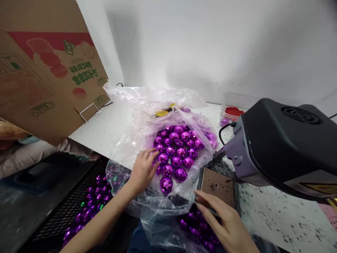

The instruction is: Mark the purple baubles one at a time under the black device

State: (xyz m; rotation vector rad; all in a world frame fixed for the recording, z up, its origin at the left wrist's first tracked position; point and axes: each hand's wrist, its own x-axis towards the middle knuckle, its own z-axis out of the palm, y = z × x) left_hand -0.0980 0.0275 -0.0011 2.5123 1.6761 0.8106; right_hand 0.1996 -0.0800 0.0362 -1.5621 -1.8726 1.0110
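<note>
A clear plastic bag (122, 149) lies with its mouth toward me, holding many shiny purple mirror-faceted balls (176, 161). My left hand (144, 167) rests at the left side of the pile, fingers apart, their tips against the balls nearest it. One ball (166, 185) sits in front of the others, near the bag's mouth. My right hand (223, 218) is beside the bag's lower right edge, fingers stretched out and parted. I cannot make out whether its fingertips touch the plastic. Yellow-and-dark pieces (162, 113) show through the far part of the bag.
A black machine head (286, 140) juts in from the right above a brown plate (218, 186). Dark flakes litter the white table (284, 214). A printed cardboard box (52, 70) leans at left. Below, a black mesh crate (56, 211) holds more purple balls. A small red-and-purple packet (231, 114) lies behind.
</note>
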